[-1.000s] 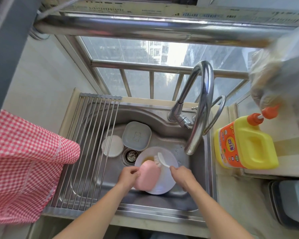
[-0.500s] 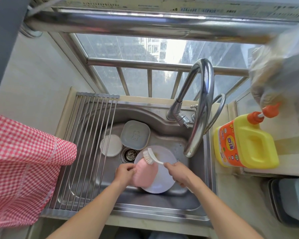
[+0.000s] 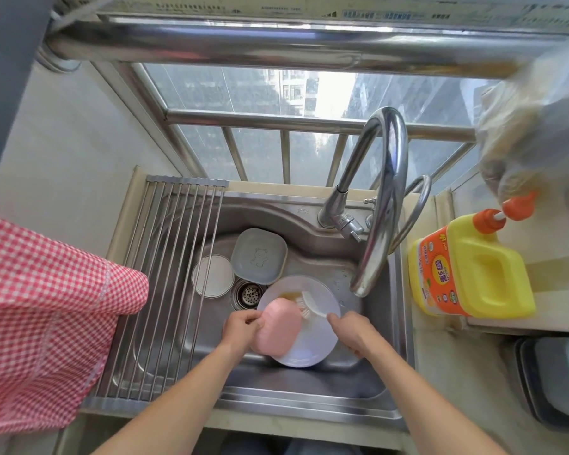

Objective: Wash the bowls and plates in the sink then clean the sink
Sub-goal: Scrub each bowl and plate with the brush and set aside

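Observation:
In the steel sink (image 3: 309, 385), my left hand (image 3: 242, 328) grips a pink rounded-square bowl (image 3: 278, 326) by its left edge, tilted over a large white plate (image 3: 312, 343). My right hand (image 3: 353, 331) holds the handle of a white dish brush (image 3: 311, 307), whose bristles touch the pink bowl's upper right rim. A brownish smear lies on the plate just behind the brush. A grey-blue square bowl (image 3: 259, 256) with a bear print and a small white round dish (image 3: 212, 275) lie at the back of the basin. The drain strainer (image 3: 249, 293) sits between them and the plate.
A roll-up steel rack (image 3: 165, 290) covers the sink's left part. The curved tap (image 3: 380, 205) arches over the right side, with no water running. A yellow detergent jug (image 3: 473, 270) stands on the right counter. A red checked cloth (image 3: 43, 310) hangs at left.
The brush head swung from the pink bowl's upper left across to its upper right rim. My left hand kept hold of the bowl.

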A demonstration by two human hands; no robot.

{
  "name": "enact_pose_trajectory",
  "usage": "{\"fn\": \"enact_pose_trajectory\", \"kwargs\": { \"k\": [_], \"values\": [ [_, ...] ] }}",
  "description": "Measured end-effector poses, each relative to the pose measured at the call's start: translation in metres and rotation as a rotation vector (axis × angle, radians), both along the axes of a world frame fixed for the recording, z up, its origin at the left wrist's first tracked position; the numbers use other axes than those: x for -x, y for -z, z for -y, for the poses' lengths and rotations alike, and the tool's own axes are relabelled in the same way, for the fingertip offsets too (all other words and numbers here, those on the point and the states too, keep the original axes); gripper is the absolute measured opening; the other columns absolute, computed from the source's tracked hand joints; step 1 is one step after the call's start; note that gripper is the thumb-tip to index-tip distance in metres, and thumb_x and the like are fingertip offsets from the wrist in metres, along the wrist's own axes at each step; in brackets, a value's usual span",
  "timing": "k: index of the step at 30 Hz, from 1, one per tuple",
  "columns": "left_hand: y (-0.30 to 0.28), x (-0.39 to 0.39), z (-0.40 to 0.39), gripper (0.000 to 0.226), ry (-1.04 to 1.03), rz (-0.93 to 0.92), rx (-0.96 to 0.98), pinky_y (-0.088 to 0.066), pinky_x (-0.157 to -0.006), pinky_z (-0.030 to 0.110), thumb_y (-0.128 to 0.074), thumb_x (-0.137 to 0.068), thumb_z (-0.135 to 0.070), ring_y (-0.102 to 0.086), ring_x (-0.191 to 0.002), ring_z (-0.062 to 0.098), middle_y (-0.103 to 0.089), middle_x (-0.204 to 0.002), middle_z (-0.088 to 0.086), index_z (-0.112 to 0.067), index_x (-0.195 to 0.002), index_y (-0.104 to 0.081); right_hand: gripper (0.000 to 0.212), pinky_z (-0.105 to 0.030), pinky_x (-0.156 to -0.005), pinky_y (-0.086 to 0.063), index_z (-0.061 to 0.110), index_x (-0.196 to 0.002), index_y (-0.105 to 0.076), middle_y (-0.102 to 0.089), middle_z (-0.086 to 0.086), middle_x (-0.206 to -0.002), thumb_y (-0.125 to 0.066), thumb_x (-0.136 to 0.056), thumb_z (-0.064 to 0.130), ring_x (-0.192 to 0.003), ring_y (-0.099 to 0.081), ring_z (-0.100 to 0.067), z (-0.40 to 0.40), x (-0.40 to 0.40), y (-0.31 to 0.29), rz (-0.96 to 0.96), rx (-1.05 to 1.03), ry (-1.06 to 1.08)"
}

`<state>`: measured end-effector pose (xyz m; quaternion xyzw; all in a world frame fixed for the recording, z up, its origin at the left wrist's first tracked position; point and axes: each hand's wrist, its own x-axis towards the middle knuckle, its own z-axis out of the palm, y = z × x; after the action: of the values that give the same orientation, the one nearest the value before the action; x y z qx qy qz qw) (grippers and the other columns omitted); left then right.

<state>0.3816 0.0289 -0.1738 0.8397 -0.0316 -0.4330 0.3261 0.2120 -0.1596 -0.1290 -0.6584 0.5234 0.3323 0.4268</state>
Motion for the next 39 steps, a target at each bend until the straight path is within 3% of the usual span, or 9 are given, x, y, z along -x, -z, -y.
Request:
{"fn": "enact_pose_trajectory", "kwargs": {
  "k": [4,9,13,18,23,30,33,36,39],
  "values": [
    [0.007,0.001,0.003,0.02,-0.051,-0.063,0.0,-0.05,-0.088,0.028,-0.066,-0.09,-0.003,-0.067,-0.099,0.018,-0.075,-0.101,-0.001,-0.014,-0.103,-0.077,0.044,-0.021,-0.043,-0.026,0.018,-0.075,-0.04,-0.039,0.0,-0.058,-0.043,-0.097,0.056,-0.045,-0.031,-0.019,-0.014,-0.007,-0.008,0.179,-0.102,0.105],
    [0.008,0.004,0.009,0.02,-0.119,-0.176,0.004,-0.051,-0.094,0.033,-0.064,-0.091,-0.003,-0.067,-0.098,0.019,-0.074,-0.101,0.002,-0.012,-0.105,-0.075,0.051,-0.033,-0.06,-0.04,0.02,-0.063,-0.046,-0.061,-0.007,-0.078,-0.036,-0.098,0.056,-0.074,-0.059,-0.03,-0.027,-0.004,-0.002,0.133,0.179,-0.07],
    [0.01,0.006,0.011,0.025,-0.144,-0.234,0.025,-0.055,-0.093,0.037,-0.067,-0.088,-0.004,-0.071,-0.101,0.023,-0.077,-0.1,0.004,-0.007,-0.111,-0.075,0.057,-0.037,-0.061,-0.039,0.015,-0.062,-0.044,-0.055,-0.005,-0.068,-0.036,-0.098,0.058,-0.073,-0.052,-0.034,-0.046,-0.002,-0.011,0.226,0.259,-0.213],
    [0.0,0.006,0.018,0.028,-0.079,-0.22,0.016,-0.052,-0.1,0.039,-0.063,-0.092,-0.008,-0.065,-0.108,0.022,-0.071,-0.112,0.002,-0.011,-0.118,-0.072,0.05,-0.037,-0.069,-0.042,0.018,-0.082,-0.063,-0.07,-0.01,-0.091,-0.033,-0.103,0.052,-0.09,-0.064,-0.036,-0.049,0.004,-0.017,0.167,0.424,-0.251],
    [-0.002,0.006,0.017,0.02,-0.11,-0.2,0.055,-0.053,-0.091,0.034,-0.067,-0.091,-0.005,-0.068,-0.101,0.022,-0.075,-0.102,0.005,-0.009,-0.108,-0.076,0.055,-0.036,-0.059,-0.037,0.014,-0.067,-0.047,-0.052,-0.002,-0.064,-0.037,-0.101,0.057,-0.069,-0.051,-0.032,-0.049,0.009,-0.02,0.261,0.352,-0.293],
    [-0.006,0.006,0.012,0.025,-0.068,-0.192,0.051,-0.052,-0.101,0.041,-0.065,-0.092,-0.005,-0.067,-0.106,0.021,-0.074,-0.11,0.005,-0.008,-0.115,-0.073,0.053,-0.038,-0.065,-0.045,0.018,-0.065,-0.045,-0.055,-0.004,-0.071,-0.037,-0.102,0.055,-0.072,-0.054,-0.031,-0.05,0.014,-0.019,0.229,0.363,-0.148],
    [-0.005,0.007,0.007,0.021,-0.086,-0.194,0.079,-0.054,-0.097,0.041,-0.067,-0.09,-0.002,-0.068,-0.101,0.022,-0.076,-0.097,0.002,-0.019,-0.095,-0.078,0.057,-0.038,-0.056,-0.034,0.015,-0.061,-0.041,-0.049,-0.001,-0.06,-0.042,-0.099,0.058,-0.059,-0.045,-0.024,-0.055,0.017,-0.018,0.281,0.279,-0.145],
    [0.003,0.005,0.003,0.021,-0.116,-0.194,0.053,-0.054,-0.097,0.044,-0.064,-0.093,-0.004,-0.068,-0.103,0.025,-0.075,-0.103,0.005,-0.022,-0.092,-0.074,0.052,-0.037,-0.063,-0.04,0.017,-0.067,-0.053,-0.063,-0.009,-0.077,-0.037,-0.098,0.057,-0.075,-0.058,-0.031,-0.052,0.018,-0.001,0.21,0.221,0.013],
    [0.0,0.009,0.004,0.02,-0.308,-0.324,0.066,-0.058,-0.081,0.043,-0.052,-0.1,0.001,-0.066,-0.086,0.024,-0.07,-0.099,0.012,-0.013,-0.101,-0.065,0.05,-0.034,-0.07,-0.043,0.018,-0.073,-0.057,-0.068,-0.017,-0.096,-0.035,-0.097,0.056,-0.089,-0.062,-0.034,-0.057,0.016,0.012,0.146,0.153,0.089]
  ]
}}
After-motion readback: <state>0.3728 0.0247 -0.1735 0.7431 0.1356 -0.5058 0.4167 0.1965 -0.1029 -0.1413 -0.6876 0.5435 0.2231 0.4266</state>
